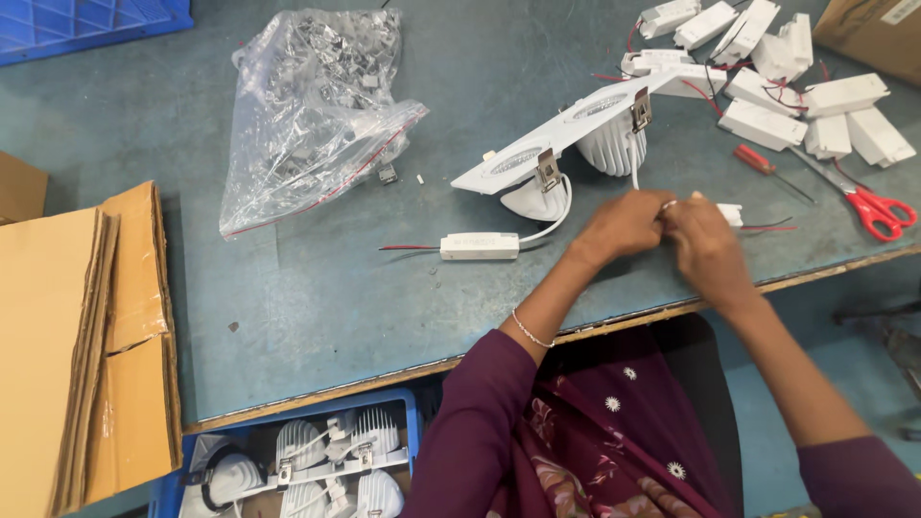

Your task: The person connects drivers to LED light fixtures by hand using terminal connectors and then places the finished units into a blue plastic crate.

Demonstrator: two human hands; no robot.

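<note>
Both hands meet at surface edge: left hand and right hand pinching a white cable end from twin light.

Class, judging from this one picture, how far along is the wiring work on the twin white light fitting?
Looks done: one white driver box already lies cabled to the twin light fitting. In hand: the left hand and right hand meet on a second small box and a white cable. Left: loose driver boxes wait at the far right, by the red scissors.
</note>
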